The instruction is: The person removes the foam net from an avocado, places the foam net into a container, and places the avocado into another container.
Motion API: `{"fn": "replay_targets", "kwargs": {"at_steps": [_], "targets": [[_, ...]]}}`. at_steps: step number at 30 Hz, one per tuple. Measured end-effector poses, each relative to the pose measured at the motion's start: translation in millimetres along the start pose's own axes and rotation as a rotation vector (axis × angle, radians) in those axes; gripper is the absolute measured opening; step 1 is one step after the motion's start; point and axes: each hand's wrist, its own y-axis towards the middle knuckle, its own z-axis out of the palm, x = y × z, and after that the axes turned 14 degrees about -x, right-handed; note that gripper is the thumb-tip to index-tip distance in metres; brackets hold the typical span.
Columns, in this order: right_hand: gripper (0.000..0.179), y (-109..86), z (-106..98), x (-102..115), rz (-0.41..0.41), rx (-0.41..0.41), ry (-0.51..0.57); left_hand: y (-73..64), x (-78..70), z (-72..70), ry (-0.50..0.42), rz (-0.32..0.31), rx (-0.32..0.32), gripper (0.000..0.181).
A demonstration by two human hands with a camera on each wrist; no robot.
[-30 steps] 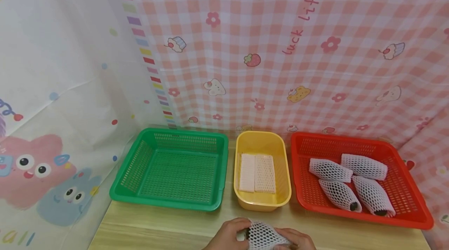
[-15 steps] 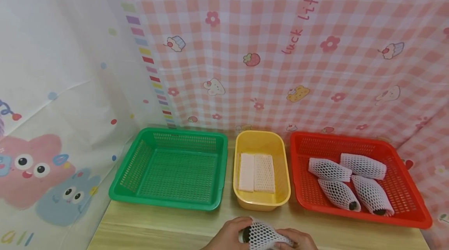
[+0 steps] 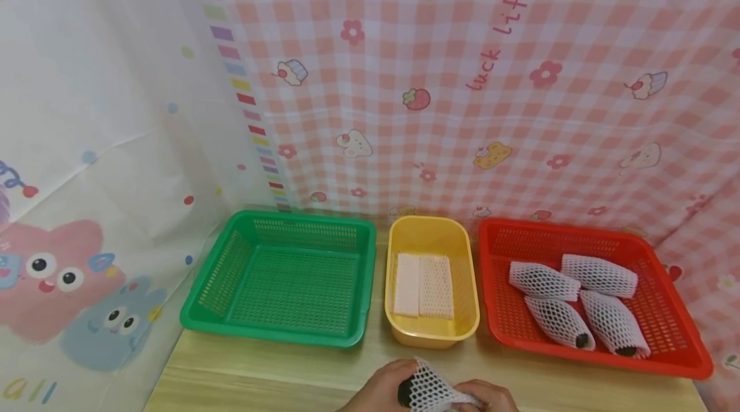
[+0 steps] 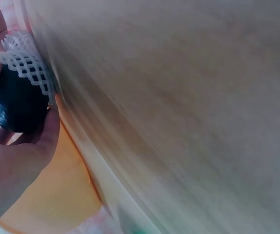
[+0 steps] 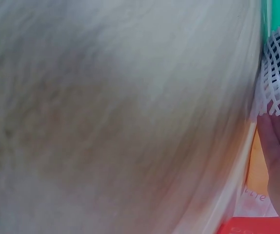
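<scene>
At the front of the table my left hand [image 3: 381, 391] grips a dark, glossy oval fruit that looks like an avocado [image 4: 18, 105]. A white foam net sleeve [image 3: 430, 391] covers part of it, and its dark end sticks out on the left-hand side. My right hand [image 3: 490, 396] pinches the gathered right end of the sleeve. In the left wrist view, the fingers cup the fruit's bare end. The right wrist view shows the net sleeve [image 5: 279, 73] at its edge, with fingers beneath. The lower parts of both hands are cut off in the head view.
A green basket [image 3: 277, 335] stands at the left. Beside it, a yellow bin [image 3: 431, 333] holds two flat foam net sleeves [image 3: 424, 285]. The red basket [image 3: 491, 309] at the right contains several net-wrapped dark fruits [image 3: 614, 322]. Patterned cloth [image 3: 462, 110] hangs behind.
The sleeve's right end has become narrower and more gathered in my right hand. More of the dark fruit shows at its left end. Baskets and bin stay in place.
</scene>
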Motion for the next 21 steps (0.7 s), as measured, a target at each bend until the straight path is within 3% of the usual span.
{"fn": "replay_targets", "kwargs": {"at_steps": [4, 8, 10, 13, 21], "targets": [[0.011, 0.1, 3.6, -4.8, -0.07, -0.025, 0.015, -0.5, -2.7, 0.3, 0.068, -0.025, -0.005, 0.066], [0.014, 0.3, 6.8, -11.9, -0.204, -0.061, 0.016, -1.5, 1.4, 0.2, 0.061, -0.002, -0.026, 0.065], [0.015, 0.3, 6.9, -13.5, -0.23, -0.07, 0.009, -2.1, 4.5, -1.5, 0.08, 0.042, -0.028, 0.064], [0.014, 0.6, 3.6, -9.9, -0.168, -0.045, -0.004, -3.3, 8.4, -5.4, 0.079, 0.066, -0.013, 0.064], [0.01, 4.2, -11.3, 9.0, 0.108, 0.068, -0.067, -9.8, 9.5, -16.4, 0.044, 0.073, -0.014, 0.062]]}}
